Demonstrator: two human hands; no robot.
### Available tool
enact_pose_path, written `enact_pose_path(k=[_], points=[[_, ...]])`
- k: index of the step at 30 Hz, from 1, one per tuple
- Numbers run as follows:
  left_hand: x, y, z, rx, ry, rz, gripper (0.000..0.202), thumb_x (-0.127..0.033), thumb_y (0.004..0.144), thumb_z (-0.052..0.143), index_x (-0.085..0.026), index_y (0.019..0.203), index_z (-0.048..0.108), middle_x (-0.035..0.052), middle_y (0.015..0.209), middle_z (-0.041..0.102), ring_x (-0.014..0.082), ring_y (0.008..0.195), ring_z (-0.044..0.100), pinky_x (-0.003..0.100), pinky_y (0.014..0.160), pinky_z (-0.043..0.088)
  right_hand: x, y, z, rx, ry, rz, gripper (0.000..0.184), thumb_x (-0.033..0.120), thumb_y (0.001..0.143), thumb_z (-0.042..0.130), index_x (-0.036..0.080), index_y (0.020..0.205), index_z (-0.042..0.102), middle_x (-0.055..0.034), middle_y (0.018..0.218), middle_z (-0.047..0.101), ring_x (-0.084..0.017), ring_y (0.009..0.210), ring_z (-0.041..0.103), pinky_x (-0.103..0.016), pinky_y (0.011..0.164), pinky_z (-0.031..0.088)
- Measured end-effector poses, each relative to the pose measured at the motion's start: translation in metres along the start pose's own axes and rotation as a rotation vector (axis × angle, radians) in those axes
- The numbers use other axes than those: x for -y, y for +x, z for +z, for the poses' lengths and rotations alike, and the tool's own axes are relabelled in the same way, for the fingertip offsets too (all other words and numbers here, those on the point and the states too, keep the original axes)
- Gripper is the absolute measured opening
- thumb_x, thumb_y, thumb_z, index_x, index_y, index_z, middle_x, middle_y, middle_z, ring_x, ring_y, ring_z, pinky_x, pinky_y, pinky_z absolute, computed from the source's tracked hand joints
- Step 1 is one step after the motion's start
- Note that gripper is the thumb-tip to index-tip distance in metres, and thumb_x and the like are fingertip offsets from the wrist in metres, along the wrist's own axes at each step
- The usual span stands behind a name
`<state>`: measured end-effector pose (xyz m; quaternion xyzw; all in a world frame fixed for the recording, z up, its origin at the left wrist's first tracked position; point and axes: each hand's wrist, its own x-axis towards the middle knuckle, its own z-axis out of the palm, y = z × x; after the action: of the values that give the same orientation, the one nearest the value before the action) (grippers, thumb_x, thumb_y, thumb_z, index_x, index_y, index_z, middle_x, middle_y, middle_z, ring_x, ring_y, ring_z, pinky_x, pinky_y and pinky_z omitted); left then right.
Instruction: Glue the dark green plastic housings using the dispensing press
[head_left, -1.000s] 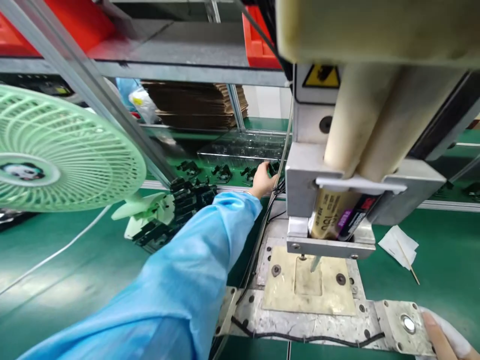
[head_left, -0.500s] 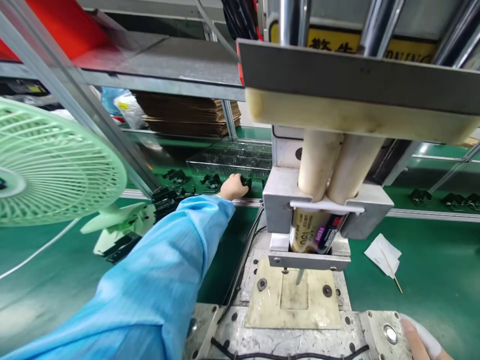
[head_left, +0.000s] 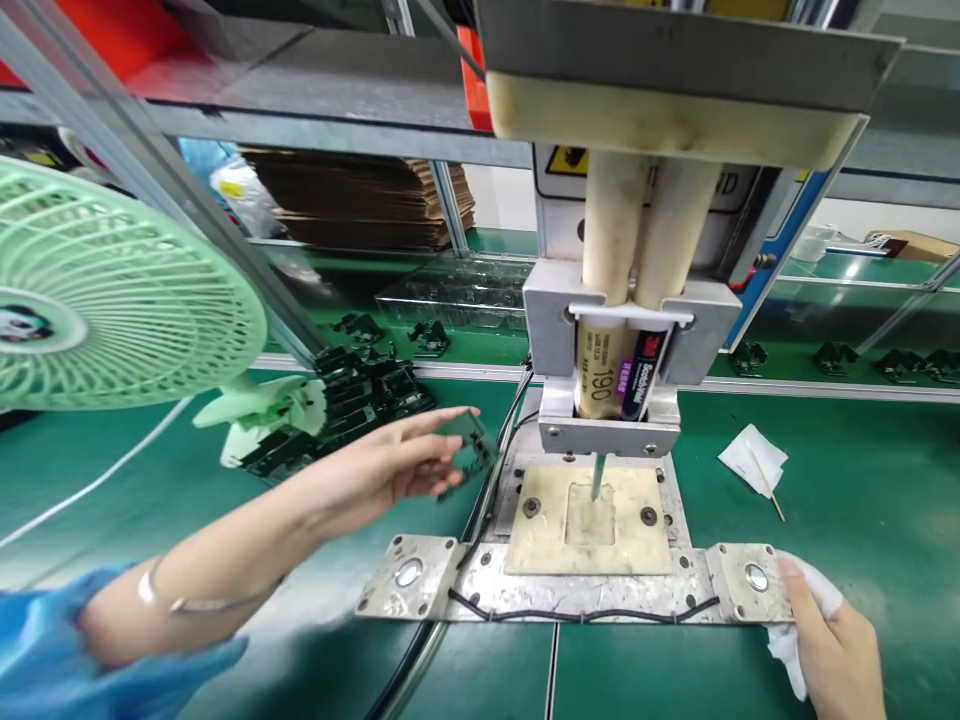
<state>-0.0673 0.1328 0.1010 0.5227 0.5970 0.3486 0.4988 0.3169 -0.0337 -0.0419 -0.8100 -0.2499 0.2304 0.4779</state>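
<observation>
My left hand (head_left: 409, 458) is closed on a small dark plastic part (head_left: 474, 450), slightly blurred, held in the air left of the dispensing machine. With fingers wrapped round a crumpled white wipe (head_left: 787, 655), my right hand (head_left: 838, 635) rests against the machine's right button block (head_left: 756, 578). Between the hands lies a cream fixture plate (head_left: 540, 548) with a square recess. Above it, a nozzle (head_left: 598, 478) points down from a two-barrel adhesive cartridge (head_left: 615, 372) clamped in a metal holder. The left button block (head_left: 407, 575) sits below my left hand.
A green fan (head_left: 127, 300) stands at left, beside a pile of black parts (head_left: 367, 395). More black parts (head_left: 431, 338) line the back ledge near a clear tray (head_left: 450, 290). White paper with a stick (head_left: 752, 462) lies at right. Black cables (head_left: 480, 510) run left of the machine.
My left hand has come back from the rear ledge toward the machine, bringing a dark part with it. My right hand, still at the right block, now shows more fully as the view has shifted.
</observation>
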Motion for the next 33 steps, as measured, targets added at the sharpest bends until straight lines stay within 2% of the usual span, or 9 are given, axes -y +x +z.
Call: enact_pose_path(k=[3, 7, 9, 12, 14, 18, 23, 28, 33], points=[[0.028, -0.031, -0.002, 0.287, -0.259, -0.280, 0.066, -0.033, 0.068, 0.081, -0.027, 0.130, 0.058, -0.0043, 0.066, 0.063, 0.0120, 0.057, 0.058, 0.022, 0.052, 0.043, 0.002, 0.000, -0.001, -0.007, 0.016, 0.004, 0.056, 0.065, 0.076, 0.064, 0.012, 0.092, 0.077, -0.0031, 0.058, 0.065, -0.019, 0.052, 0.057, -0.027, 0.049, 0.047], [0.049, -0.059, 0.018, 0.422, -0.270, -0.263, 0.051, -0.028, 0.063, 0.085, -0.026, 0.108, 0.064, 0.0004, 0.100, 0.068, 0.0092, 0.061, 0.052, 0.022, 0.055, 0.042, -0.008, 0.012, -0.004, 0.034, 0.003, 0.032, 0.058, 0.068, 0.069, 0.068, 0.012, 0.079, 0.075, -0.0053, 0.056, 0.065, -0.021, 0.052, 0.059, -0.028, 0.047, 0.047], [0.050, -0.064, 0.032, 0.509, -0.266, -0.260, 0.052, -0.029, 0.062, 0.086, -0.023, 0.108, 0.063, 0.0020, 0.105, 0.066, 0.0108, 0.066, 0.054, 0.024, 0.061, 0.045, -0.011, 0.016, -0.005, 0.054, 0.003, 0.017, 0.060, 0.069, 0.069, 0.068, 0.012, 0.084, 0.076, -0.0051, 0.056, 0.065, -0.021, 0.052, 0.059, -0.028, 0.047, 0.047], [0.043, -0.065, 0.053, 0.682, -0.257, -0.324, 0.060, -0.023, 0.059, 0.089, -0.022, 0.112, 0.061, -0.0019, 0.084, 0.063, 0.0126, 0.071, 0.055, 0.023, 0.064, 0.045, -0.009, 0.015, -0.004, 0.067, 0.004, -0.014, 0.063, 0.069, 0.073, 0.065, 0.010, 0.093, 0.077, -0.0043, 0.055, 0.064, -0.021, 0.051, 0.059, -0.028, 0.048, 0.047], [0.036, -0.063, 0.066, 0.751, -0.274, -0.355, 0.064, -0.018, 0.054, 0.091, -0.021, 0.111, 0.062, -0.0022, 0.084, 0.063, 0.0144, 0.077, 0.058, 0.024, 0.065, 0.045, -0.006, 0.012, -0.003, 0.066, 0.013, -0.036, 0.065, 0.069, 0.074, 0.063, 0.010, 0.096, 0.077, -0.0041, 0.054, 0.064, -0.021, 0.051, 0.059, -0.027, 0.048, 0.047], [0.023, -0.051, 0.089, 0.723, -0.342, -0.347, 0.052, -0.022, 0.053, 0.093, -0.016, 0.097, 0.067, 0.0046, 0.101, 0.068, 0.0185, 0.094, 0.063, 0.032, 0.088, 0.049, -0.006, 0.013, -0.003, 0.068, 0.049, -0.053, 0.069, 0.071, 0.071, 0.065, 0.009, 0.097, 0.077, -0.0052, 0.060, 0.066, -0.020, 0.052, 0.060, -0.027, 0.049, 0.048], [0.019, -0.025, 0.099, 0.634, -0.279, -0.301, 0.051, -0.029, 0.059, 0.093, -0.016, 0.102, 0.069, 0.0092, 0.109, 0.071, 0.0262, 0.110, 0.063, 0.040, 0.103, 0.045, -0.011, 0.019, -0.002, 0.085, 0.066, -0.055, 0.068, 0.071, 0.069, 0.067, 0.009, 0.096, 0.078, -0.0074, 0.067, 0.070, -0.023, 0.058, 0.063, -0.028, 0.051, 0.051], [0.030, -0.003, 0.101, 0.588, -0.201, -0.069, 0.057, -0.030, 0.061, 0.090, -0.018, 0.108, 0.062, 0.0077, 0.108, 0.067, 0.0230, 0.103, 0.063, 0.040, 0.098, 0.047, -0.011, 0.019, -0.001, 0.077, 0.075, -0.071, 0.064, 0.069, 0.069, 0.068, 0.010, 0.093, 0.079, -0.0064, 0.063, 0.068, -0.024, 0.061, 0.064, -0.028, 0.053, 0.052], [0.050, 0.005, 0.111, 0.495, 0.078, 0.211, 0.062, -0.032, 0.063, 0.085, -0.019, 0.114, 0.052, 0.0028, 0.093, 0.058, 0.0202, 0.088, 0.058, 0.039, 0.085, 0.050, -0.010, 0.018, -0.001, 0.074, 0.107, -0.071, 0.064, 0.068, 0.069, 0.070, 0.009, 0.092, 0.079, -0.0082, 0.068, 0.070, -0.022, 0.057, 0.063, -0.028, 0.050, 0.051]])
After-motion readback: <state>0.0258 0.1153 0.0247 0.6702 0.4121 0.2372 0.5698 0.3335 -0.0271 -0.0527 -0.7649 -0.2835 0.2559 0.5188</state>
